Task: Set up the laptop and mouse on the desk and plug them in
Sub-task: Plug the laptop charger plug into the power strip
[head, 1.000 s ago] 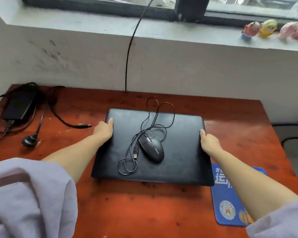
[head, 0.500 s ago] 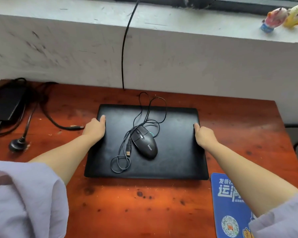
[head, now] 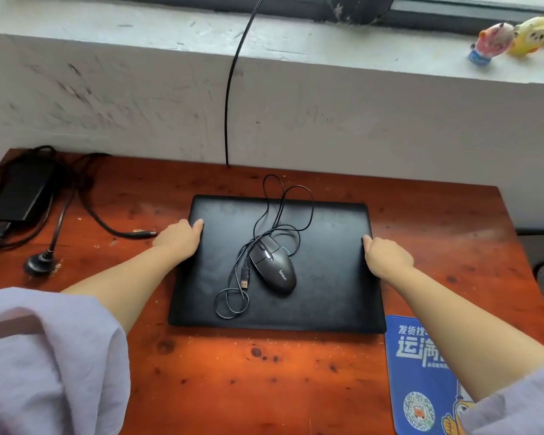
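From my head camera, the closed matte-black laptop (head: 277, 265) lies flat mid-desk (head: 233, 372), and my left hand (head: 178, 238) and right hand (head: 387, 255) clamp its side edges, thumbs on top. The glossy mouse (head: 274, 266) sits on its lid, its thin cord (head: 283, 211) looped, USB plug (head: 245, 280) loose. A boxy power adapter (head: 22, 191) lies far left; a blue mouse pad (head: 421, 378) touches the laptop's near right corner.

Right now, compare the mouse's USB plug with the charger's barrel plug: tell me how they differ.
The USB plug is flat and rectangular and lies on the closed laptop's lid; the barrel plug is round and thin and lies on the desk, left of the laptop near the left hand. Both are unplugged, on black cables.
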The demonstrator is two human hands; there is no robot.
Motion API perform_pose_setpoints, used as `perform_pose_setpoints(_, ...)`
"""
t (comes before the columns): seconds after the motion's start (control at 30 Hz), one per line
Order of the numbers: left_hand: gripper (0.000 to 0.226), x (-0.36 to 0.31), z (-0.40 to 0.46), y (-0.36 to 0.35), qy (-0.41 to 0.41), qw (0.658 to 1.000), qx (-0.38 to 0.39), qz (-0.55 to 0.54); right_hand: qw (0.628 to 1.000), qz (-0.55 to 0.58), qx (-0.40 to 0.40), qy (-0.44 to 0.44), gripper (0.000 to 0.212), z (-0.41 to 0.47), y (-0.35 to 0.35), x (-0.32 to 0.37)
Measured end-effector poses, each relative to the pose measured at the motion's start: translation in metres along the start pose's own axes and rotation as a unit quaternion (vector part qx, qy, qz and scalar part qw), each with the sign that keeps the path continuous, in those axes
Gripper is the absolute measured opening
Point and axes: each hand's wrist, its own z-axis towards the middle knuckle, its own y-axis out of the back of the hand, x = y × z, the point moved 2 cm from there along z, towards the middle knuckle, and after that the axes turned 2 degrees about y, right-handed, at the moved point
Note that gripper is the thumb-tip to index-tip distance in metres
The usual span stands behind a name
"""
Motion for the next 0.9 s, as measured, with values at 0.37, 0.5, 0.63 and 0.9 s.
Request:
perform_pose_setpoints(0.37, 0.038, 0.03, -0.053, 0.006, -0.051, 0.994, -0.003, -0.099, 0.959, 0.141, -0.24, 0.044, 0.035, -0.025, 0.037, 0.056)
perform_pose_setpoints(0.5, 0.029, 0.058, -0.053, 0.026, -0.101, 0.989, -0.081, -0.076, 0.916, 0.186, -0.329, 0.134, 0.029, -0.039, 0.056, 0.126)
perform_pose_setpoints(0.63, 0.031, 0.09, -0.028, 0.042, -0.158, 0.981, -0.116, 0.005, 0.892, 0.161, -0.348, 0.238, 0.026, -0.054, 0.054, 0.204)
perform_pose_setpoints(0.9, 0.031, 0.122, 0.026, 0.036, -0.272, 0.952, -0.058, 0.13, 0.925, 0.023, -0.182, 0.332, 0.037, -0.035, 0.025, 0.302)
